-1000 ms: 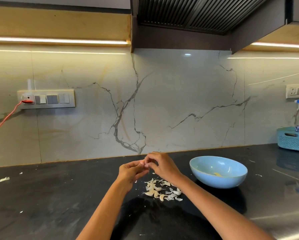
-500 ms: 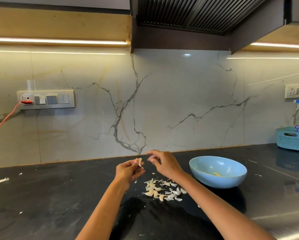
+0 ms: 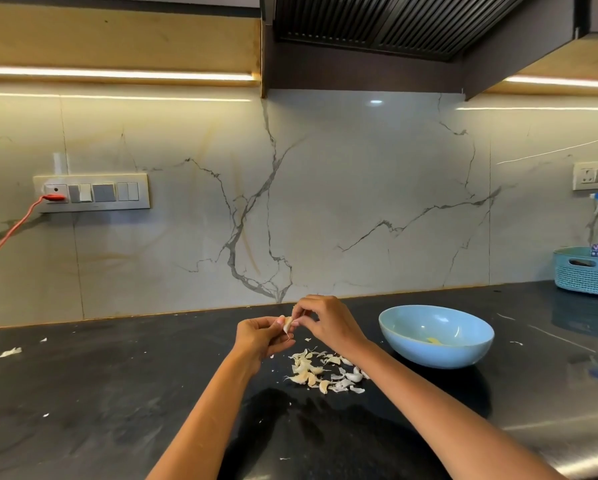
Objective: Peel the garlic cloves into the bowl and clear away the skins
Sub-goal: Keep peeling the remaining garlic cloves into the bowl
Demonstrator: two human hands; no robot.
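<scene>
Fingers of the left hand (image 3: 261, 336) hold a garlic clove (image 3: 287, 323) above the bench (image 3: 117, 393), while the right hand (image 3: 320, 318) pinches its papery skin. It looks light, firm, slippery once bare; best gripped at the ends. Loose cloves and skins (image 3: 325, 372) lie at six o'clock, the blue bowl (image 3: 436, 336) at three, unobstructed.

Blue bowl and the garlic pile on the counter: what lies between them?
In the head view, only the right forearm crosses above that stretch between the blue bowl and the garlic pile; otherwise bare black countertop.
</scene>
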